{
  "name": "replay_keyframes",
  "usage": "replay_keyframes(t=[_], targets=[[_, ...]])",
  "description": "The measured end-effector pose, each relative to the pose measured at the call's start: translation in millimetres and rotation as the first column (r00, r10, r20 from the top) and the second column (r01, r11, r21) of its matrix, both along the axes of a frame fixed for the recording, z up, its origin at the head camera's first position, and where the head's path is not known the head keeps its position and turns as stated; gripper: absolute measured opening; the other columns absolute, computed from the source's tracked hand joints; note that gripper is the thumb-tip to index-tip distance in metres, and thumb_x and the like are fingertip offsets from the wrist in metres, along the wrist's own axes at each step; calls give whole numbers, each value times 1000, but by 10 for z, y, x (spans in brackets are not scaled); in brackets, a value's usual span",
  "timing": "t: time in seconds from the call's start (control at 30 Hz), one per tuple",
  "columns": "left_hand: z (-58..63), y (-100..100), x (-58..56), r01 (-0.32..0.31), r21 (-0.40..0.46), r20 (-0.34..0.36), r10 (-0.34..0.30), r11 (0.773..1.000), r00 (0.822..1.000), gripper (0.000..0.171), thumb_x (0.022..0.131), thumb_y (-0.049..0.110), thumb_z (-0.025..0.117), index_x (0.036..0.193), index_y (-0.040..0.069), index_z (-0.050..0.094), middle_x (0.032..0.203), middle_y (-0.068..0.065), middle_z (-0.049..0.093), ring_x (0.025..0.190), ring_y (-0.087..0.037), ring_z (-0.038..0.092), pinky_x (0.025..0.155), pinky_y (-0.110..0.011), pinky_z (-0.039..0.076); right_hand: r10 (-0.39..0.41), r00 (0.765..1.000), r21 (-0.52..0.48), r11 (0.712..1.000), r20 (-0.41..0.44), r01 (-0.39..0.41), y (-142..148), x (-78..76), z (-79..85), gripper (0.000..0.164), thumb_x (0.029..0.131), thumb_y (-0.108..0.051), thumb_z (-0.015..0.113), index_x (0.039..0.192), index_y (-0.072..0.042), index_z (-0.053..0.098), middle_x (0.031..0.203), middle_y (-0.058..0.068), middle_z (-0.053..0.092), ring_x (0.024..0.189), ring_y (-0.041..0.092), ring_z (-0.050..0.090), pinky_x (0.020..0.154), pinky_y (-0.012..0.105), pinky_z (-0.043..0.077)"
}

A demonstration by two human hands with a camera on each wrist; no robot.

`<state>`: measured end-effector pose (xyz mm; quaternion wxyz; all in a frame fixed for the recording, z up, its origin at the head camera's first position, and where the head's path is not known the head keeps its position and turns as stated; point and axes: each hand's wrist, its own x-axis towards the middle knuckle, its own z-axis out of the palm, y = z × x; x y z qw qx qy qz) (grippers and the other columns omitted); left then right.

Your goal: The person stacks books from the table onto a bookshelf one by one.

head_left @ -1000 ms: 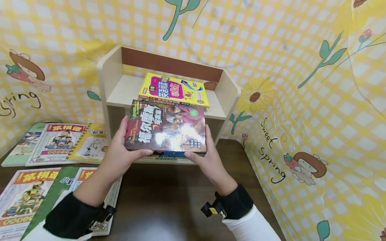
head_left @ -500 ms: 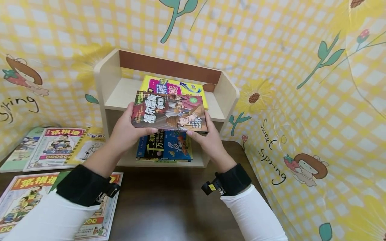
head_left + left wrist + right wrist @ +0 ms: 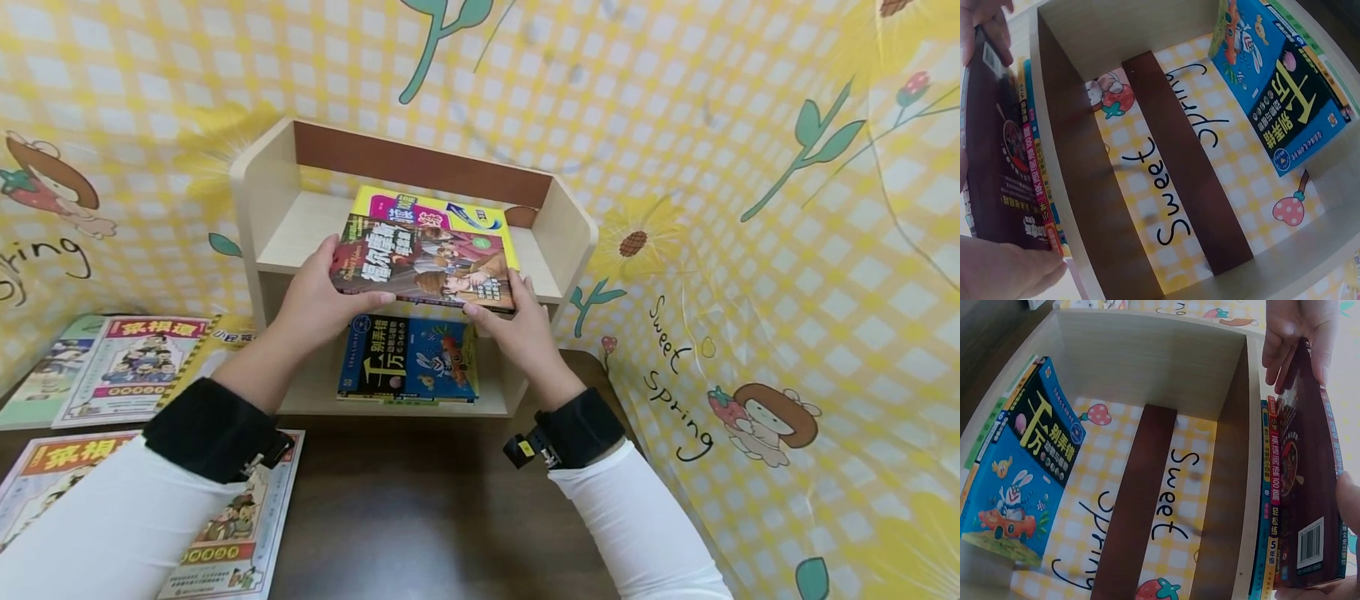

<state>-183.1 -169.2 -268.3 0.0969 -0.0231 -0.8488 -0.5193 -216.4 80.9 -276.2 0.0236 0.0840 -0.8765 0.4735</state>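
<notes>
A dark red-brown book [image 3: 431,262] with illustrated people on its cover is held at its two short ends. My left hand [image 3: 318,292] grips the left end, thumb along the near edge. My right hand [image 3: 525,329] grips the right end the same way. The book lies over the front part of a yellow book [image 3: 480,218] on the upper shelf; whether they touch I cannot tell. Its dark back cover [image 3: 1304,462], with a barcode, faces the upper-shelf stack [image 3: 1267,506] in the right wrist view.
The light wooden bookshelf [image 3: 262,187] stands on a dark table [image 3: 405,500] against a yellow checked cloth [image 3: 675,125]. A stack topped by a blue-and-black book [image 3: 408,358] lies on the lower shelf. Several comic booklets [image 3: 153,354] spread over the table's left side.
Both hands have carried the red-brown book up and away from me, from before the shelf's front to over the yellow book. More of the lower stack now shows.
</notes>
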Motion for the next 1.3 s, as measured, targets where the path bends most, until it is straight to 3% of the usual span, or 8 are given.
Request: replay_keyframes(t=[0.1, 0.4, 0.57, 0.77, 1.0, 1.3], targets=[[5, 4, -40, -19, -30, -16, 18, 999, 1000, 98, 83, 39, 75, 154, 8, 15, 152, -20, 31, 136, -38, 32, 110, -58, 29, -20, 1000, 59, 998, -21, 21, -18, -23, 25, 91, 86, -48, 68, 156, -19, 17, 162, 15, 2, 147, 36, 3, 116, 55, 16], [1, 9, -185, -50, -172, -57, 40, 984, 998, 89, 85, 41, 72, 151, 3, 26, 151, -22, 32, 137, -40, 31, 111, -57, 28, -19, 988, 241, 969, -152, 55, -43, -152, 47, 85, 87, -49, 67, 154, -15, 26, 156, 8, 30, 149, 25, 4, 118, 51, -3], [7, 2, -292, -48, -228, -61, 34, 972, 998, 88, 87, 44, 69, 152, 2, 25, 153, -22, 27, 139, -41, 28, 111, -57, 27, -23, 989, 270, 961, -144, 61, -40, -245, 76, 83, 88, -50, 65, 154, -16, 26, 158, 13, 25, 148, 29, 7, 118, 53, 6], [20, -17, -402, -35, -214, -81, 18, 976, 997, 82, 89, 39, 69, 150, 2, 29, 151, -23, 31, 138, -42, 30, 110, -56, 28, -24, 993, 304, 951, -113, 57, -54, -332, 125, 82, 89, -53, 61, 154, -16, 26, 159, 15, 20, 148, 32, 11, 116, 53, 19], [56, -29, -532, -19, -219, -64, 5, 975, 998, 80, 88, 39, 69, 149, 2, 31, 150, -23, 34, 137, -42, 31, 110, -56, 29, -7, 996, 323, 946, -92, 36, -57, -425, 165, 82, 90, -54, 60, 153, -15, 27, 158, 10, 25, 149, 21, 9, 117, 46, 20], [72, -23, -658, -25, -241, -82, 5, 970, 997, 70, 89, 33, 70, 144, 2, 41, 142, -23, 44, 132, -42, 38, 108, -54, 32, 15, 995, 347, 938, -102, 21, -60, -562, 183, 80, 90, -54, 59, 152, -12, 30, 157, 11, 27, 149, 21, 8, 117, 44, 21]])
